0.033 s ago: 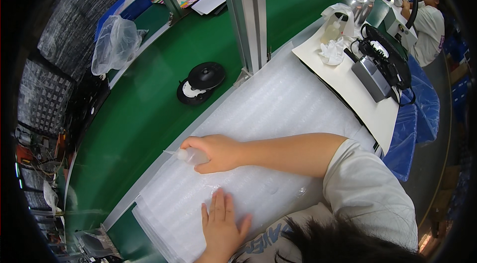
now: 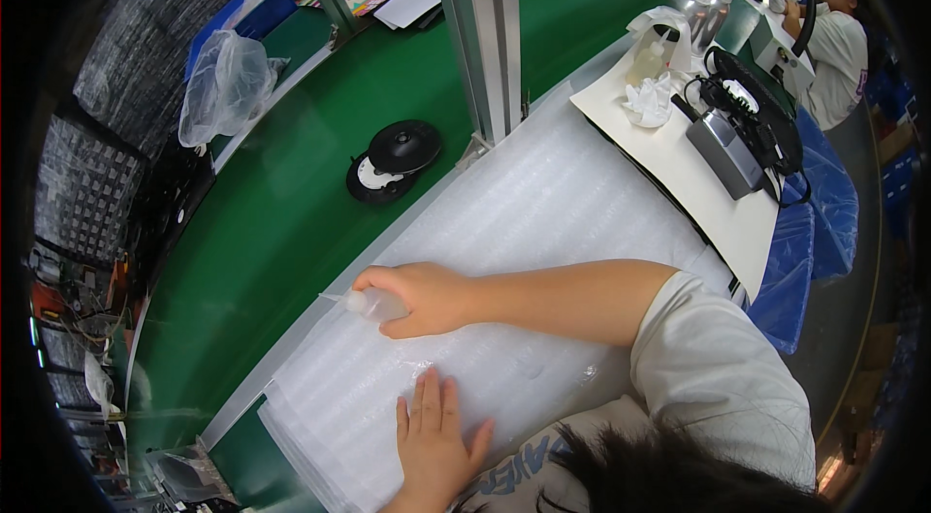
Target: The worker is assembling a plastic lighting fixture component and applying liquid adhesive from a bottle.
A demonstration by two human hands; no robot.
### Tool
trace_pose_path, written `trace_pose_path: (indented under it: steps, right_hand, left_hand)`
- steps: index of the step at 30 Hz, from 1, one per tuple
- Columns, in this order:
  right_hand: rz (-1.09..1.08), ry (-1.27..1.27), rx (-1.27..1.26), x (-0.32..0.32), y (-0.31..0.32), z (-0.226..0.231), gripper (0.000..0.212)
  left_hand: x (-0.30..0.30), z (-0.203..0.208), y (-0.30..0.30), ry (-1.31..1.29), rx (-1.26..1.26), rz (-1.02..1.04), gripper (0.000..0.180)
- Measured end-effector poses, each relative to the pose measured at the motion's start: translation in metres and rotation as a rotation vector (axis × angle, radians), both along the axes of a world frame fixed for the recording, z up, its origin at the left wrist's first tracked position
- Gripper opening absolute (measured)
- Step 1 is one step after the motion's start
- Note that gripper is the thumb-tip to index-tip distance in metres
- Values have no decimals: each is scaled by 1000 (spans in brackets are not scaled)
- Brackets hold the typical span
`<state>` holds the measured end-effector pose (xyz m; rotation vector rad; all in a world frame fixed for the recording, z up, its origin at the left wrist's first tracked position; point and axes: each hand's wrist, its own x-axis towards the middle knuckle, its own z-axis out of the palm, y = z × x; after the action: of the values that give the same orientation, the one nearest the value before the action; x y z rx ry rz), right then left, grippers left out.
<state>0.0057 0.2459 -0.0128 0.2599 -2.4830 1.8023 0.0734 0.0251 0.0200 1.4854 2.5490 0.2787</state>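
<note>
Grip closed around a translucent nozzle bottle, the right hand has it over the white foam sheet, so taking hold looks done, setting down not, while the left hand lies spread, empty, and black discs sit untouched beyond.

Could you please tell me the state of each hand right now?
Left hand: open, palm down on the white sheet.
Right hand: closed, holding a small translucent bottle.
</note>
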Motion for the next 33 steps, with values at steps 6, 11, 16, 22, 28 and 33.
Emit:
trace_pose_path:
  steps: [6, 11, 16, 22, 28, 33]
  right_hand:
    - [5, -30, -14, 1, 0, 3, 55]
    - [10, -25, -17, 1, 0, 4, 56]
    - [2, -33, -11, 1, 1, 2, 56]
    - [4, 6, -4, 0, 0, 0, 55]
    - [-5, 12, -6, 0, -1, -2, 55]
    - [-3, -16, -22, 1, 0, 2, 55]
  left_hand:
    - [1, 4, 1, 122, -21, 71, 68]
    - [0, 0, 0, 127, 25, 25, 64]
    - [-5, -1, 3, 199, 33, 25, 61]
    - [-8, 4, 3, 198, 46, 13, 60]
    - [-8, 3, 3, 177, 90, 4, 58]
    - [-9, 0, 4, 157, 126, -26, 53]
